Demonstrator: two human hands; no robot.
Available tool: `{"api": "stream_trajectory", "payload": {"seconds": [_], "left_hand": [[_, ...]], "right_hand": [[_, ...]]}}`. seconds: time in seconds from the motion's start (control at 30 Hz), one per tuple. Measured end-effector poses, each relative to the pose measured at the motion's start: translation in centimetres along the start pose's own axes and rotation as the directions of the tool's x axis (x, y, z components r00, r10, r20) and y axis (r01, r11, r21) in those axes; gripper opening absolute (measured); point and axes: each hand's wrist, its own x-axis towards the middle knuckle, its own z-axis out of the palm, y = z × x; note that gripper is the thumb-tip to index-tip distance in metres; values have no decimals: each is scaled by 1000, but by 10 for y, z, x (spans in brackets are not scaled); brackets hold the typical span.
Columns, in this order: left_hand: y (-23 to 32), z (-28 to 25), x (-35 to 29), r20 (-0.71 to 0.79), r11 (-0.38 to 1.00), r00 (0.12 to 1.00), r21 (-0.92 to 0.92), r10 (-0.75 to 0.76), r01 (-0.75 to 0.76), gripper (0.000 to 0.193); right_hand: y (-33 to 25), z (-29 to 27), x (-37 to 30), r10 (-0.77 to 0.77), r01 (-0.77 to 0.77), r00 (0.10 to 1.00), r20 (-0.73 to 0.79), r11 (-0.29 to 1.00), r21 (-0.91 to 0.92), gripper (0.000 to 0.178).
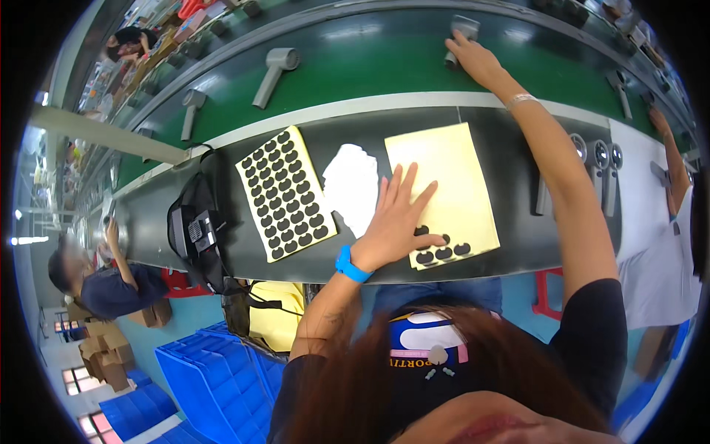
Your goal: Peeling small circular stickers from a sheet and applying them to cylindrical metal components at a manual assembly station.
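Observation:
My left hand (403, 218) lies flat with fingers spread on a yellow backing sheet (444, 163). A few round black stickers (444, 254) remain along that sheet's near edge, by my thumb. At full stretch across the bench, my right hand (473, 58) has its fingers closed round a grey hair dryer (465, 28) on the green conveyor belt (370, 63). The dryer's handle is partly hidden by the fingers. Left of my left hand is a stack of white paper pieces (353, 185). Beyond it lies a yellow sheet covered with rows of black stickers (285, 196).
More grey dryers (277, 70) lie along the belt. Several dryers (597, 159) rest at the bench's right. A black bag (200, 229) sits at its left edge. Blue crates (211, 377) stand below left. One co-worker (111, 285) sits left, another (669, 222) right.

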Motion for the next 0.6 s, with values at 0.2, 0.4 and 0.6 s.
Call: {"api": "stream_trajectory", "payload": {"seconds": [0.2,0.4,0.6], "left_hand": [[-18,0,23,4,996,1000,78,-30,30,89],[-6,-8,22,-147,999,988,-1,42,-43,67],[90,-93,34,-578,721,790,-457,204,-521,23]], "right_hand": [[-59,-68,-61,222,-98,940,-258,903,418,47],[-96,-94,-262,606,-339,660,-444,768,543,25],[-82,-77,-321,650,-610,697,-302,759,228,31]]}}
